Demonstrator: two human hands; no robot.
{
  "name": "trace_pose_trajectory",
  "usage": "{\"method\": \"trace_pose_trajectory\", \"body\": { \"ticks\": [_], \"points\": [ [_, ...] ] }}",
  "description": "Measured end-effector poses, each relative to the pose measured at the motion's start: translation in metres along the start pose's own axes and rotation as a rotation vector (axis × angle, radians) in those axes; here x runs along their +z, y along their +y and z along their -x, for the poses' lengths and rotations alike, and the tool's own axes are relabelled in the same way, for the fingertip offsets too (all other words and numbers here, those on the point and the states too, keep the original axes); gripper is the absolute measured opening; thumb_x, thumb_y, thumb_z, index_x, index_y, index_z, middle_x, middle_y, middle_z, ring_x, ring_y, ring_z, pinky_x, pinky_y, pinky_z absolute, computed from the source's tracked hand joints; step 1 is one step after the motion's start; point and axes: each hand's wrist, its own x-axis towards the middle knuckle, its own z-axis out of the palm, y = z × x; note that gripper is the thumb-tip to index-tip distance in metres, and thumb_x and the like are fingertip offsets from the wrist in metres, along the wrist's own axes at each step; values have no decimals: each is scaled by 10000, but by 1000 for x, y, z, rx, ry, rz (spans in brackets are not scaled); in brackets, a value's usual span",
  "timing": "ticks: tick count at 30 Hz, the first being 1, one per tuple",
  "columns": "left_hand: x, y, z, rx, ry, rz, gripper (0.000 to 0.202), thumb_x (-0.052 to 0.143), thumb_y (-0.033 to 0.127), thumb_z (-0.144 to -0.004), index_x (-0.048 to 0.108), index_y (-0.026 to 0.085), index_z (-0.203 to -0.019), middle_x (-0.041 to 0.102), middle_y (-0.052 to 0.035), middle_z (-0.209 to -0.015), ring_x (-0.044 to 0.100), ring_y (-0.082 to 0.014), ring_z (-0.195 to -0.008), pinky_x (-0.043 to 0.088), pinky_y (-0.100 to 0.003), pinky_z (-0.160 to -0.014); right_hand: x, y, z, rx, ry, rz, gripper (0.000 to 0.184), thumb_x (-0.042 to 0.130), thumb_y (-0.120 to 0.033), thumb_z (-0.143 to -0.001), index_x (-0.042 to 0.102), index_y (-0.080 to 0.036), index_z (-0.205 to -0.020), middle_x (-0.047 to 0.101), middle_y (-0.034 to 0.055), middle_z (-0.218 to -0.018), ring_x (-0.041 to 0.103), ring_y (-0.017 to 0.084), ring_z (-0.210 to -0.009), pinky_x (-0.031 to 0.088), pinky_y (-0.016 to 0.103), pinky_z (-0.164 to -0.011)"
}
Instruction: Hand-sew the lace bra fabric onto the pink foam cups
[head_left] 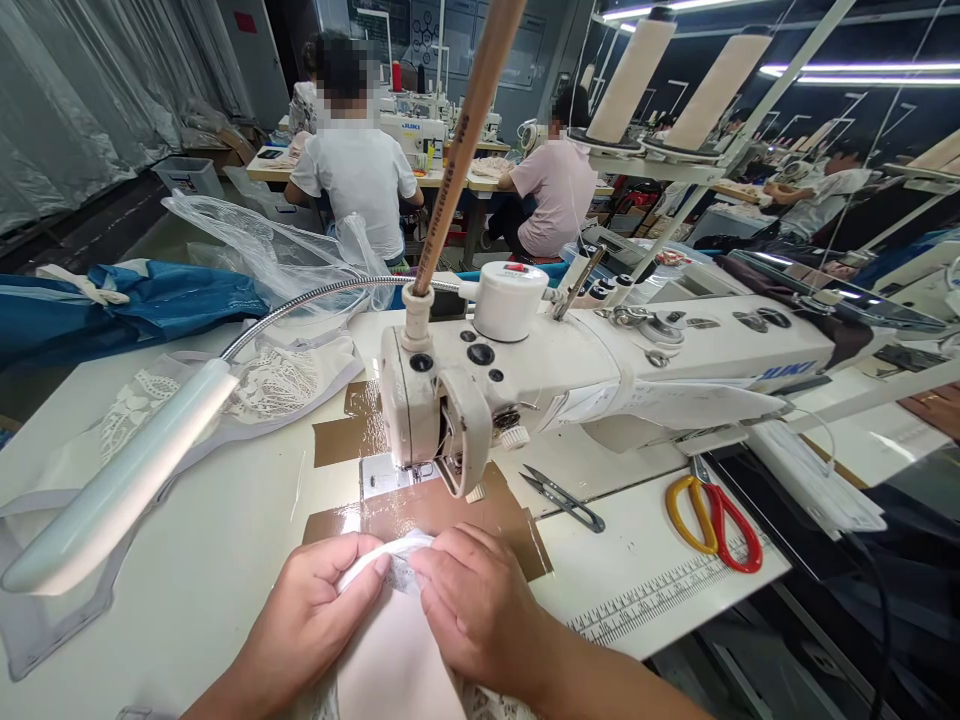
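Note:
My left hand (pixel 311 610) and my right hand (pixel 472 600) are both closed on a piece of white fabric (pixel 390 640) with a lace edge, pinching its top edge between fingers and thumbs. The fabric lies on the white table just in front of the needle plate (pixel 382 475) of a white sewing machine (pixel 525 380). Brown tape patches (pixel 450 510) surround the plate.
Thread snips (pixel 566 497) and red-and-yellow scissors (pixel 716 520) lie right of the machine. A gooseneck lamp (pixel 112 480) reaches over the left. White lace pieces (pixel 262 385) and a plastic bag (pixel 262 250) sit behind. Two seated people (pixel 360 170) work at far tables.

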Motion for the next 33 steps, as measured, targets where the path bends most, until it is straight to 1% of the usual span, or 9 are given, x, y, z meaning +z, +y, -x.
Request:
{"method": "trace_pose_trajectory", "body": {
  "ticks": [5, 9, 17, 25, 33],
  "points": [
    [1, 1, -1, -2, 1, 2, 398, 447, 482, -909, 614, 171, -724, 568, -12, -675, 503, -163, -637, 426, -222, -579, 2, -1, 2, 8, -5, 13, 206, 399, -69, -787, 583, -147, -836, 493, 36, -653, 389, 166, -591, 327, 290, -563],
    [2, 0, -2, -12, -5, 7, 393, 456, 486, -905, 611, 172, -727, 562, -8, -673, 501, -162, -640, 422, -217, -576, 1, -1, 1, -7, 14, 24, 207, 393, -67, -784, 578, -149, -824, 492, 34, -645, 380, 166, -584, 338, 292, -549],
    [2, -3, 0, -24, -12, 23, 390, 457, 476, -911, 625, 168, -738, 564, -11, -676, 493, -163, -639, 420, -217, -578, 0, 0, 0, -27, 8, 8, 188, 388, -77, -791, 560, -153, -804, 477, 31, -644, 371, 163, -578, 336, 284, -547],
    [1, 3, -1, -6, 3, 20, 386, 462, 463, -907, 629, 166, -726, 567, -17, -667, 497, -168, -633, 425, -223, -569, 0, -2, -1, -17, 8, 18, 189, 388, -76, -791, 557, -159, -799, 483, 32, -646, 382, 168, -580, 347, 288, -556],
    [2, 4, -1, -21, 6, 47, 380, 479, 461, -898, 621, 164, -709, 555, -12, -652, 486, -159, -618, 423, -217, -553, 1, -2, 1, -1, 23, 19, 204, 391, -68, -785, 575, -151, -815, 484, 33, -648, 380, 167, -584, 366, 288, -564]
  ]
}}
